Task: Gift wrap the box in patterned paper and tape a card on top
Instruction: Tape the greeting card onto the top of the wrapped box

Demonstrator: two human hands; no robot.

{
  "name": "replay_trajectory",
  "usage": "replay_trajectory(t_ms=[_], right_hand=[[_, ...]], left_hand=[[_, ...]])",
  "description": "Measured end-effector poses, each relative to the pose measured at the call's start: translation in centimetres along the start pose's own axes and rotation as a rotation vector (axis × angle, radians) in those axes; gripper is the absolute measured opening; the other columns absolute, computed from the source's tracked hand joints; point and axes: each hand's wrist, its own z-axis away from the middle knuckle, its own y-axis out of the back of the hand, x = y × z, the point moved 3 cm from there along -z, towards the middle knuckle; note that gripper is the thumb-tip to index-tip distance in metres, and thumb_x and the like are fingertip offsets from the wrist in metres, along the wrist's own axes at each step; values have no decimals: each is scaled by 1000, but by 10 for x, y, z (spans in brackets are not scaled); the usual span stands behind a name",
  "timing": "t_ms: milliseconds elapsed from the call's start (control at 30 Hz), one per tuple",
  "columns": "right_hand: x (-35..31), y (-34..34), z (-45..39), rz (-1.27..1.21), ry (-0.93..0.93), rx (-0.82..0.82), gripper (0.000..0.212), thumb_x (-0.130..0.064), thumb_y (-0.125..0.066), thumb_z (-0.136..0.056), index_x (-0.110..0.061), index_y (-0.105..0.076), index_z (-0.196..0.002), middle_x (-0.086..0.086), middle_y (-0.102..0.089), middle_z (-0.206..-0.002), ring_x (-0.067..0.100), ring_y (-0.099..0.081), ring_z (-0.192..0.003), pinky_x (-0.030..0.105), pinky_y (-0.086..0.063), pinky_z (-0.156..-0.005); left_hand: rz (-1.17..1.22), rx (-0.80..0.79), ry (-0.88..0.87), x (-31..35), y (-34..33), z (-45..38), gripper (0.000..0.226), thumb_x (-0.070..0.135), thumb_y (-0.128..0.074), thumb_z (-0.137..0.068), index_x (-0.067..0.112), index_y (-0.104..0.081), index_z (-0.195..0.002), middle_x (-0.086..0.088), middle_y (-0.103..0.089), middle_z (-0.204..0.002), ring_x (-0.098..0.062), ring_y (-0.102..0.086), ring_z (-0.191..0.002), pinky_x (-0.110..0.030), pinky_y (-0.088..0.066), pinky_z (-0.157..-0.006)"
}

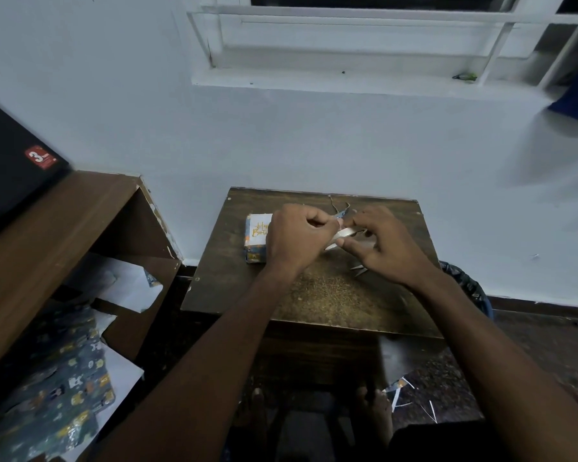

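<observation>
One wrapped box [256, 251] lies on the small wooden table [331, 295], partly hidden behind the left hand [297, 238], a white card [259, 230] with gold lettering on its top face; both hands meet just right of it, fingers curled, pinching a pale strip of tape [342, 235] between them. Scissors [359, 270] show beneath the right hand [382, 243]; patterned paper [57, 388] lies well left of the left forearm.

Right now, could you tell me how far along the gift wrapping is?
The box already looks wrapped in patterned paper, and the card lies on top. Both the left hand and right hand pinch a pale strip, probably tape, beside the box. Taping the card down appears to remain; scissors lie nearby.
</observation>
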Motion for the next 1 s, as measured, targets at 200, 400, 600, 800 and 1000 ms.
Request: replay_trajectory(t_ms=[200,400,600,800,1000], right_hand=[[-3,-4,-6,107,1,98,14,-32,-80,-85,-25,-79,-97,-7,-60,-86,17,-49,-93,17,-32,-79],[1,1,0,145,-11,88,13,-23,-88,-79,-21,-81,-90,-12,-58,-92,16,-46,-100,32,-38,-78],[7,5,-1,155,-10,75,18,-25,-90,-78,-26,-81,-93,-10,-62,-96,15,-48,-102,27,-35,-81],[9,-3,-1,213,67,23,17,-18,-89,-79,-21,-79,-93,-15,-54,-100,9,-42,-104,24,-32,-85],[4,-2,-1,225,88,-11,17,-24,-87,-81,-18,-80,-94,-3,-61,-94,17,-47,-102,26,-35,-83]], left_hand=[[-88,-7,53,5,1,-1,20,35,-83,-80,22,-80,-65,13,-71,-59,-8,-68,-58,-32,-55,-56],[-233,-3,-19,-10,10,-14,33,33,-72,-92,14,-67,-65,5,-66,-62,-14,-64,-61,-41,-57,-63],[-252,-286,-339,-1,9,-8,25,31,-80,-91,32,-72,-114,16,-72,-103,-4,-66,-80,-34,-58,-73],[-639,-235,-596,7,-4,2,12,39,-74,-94,33,-79,-103,10,-76,-100,-17,-71,-92,-29,-42,-65],[-688,-197,-593,8,-5,5,9,31,-70,-94,27,-77,-93,5,-74,-93,-22,-68,-79,-29,-32,-62]])
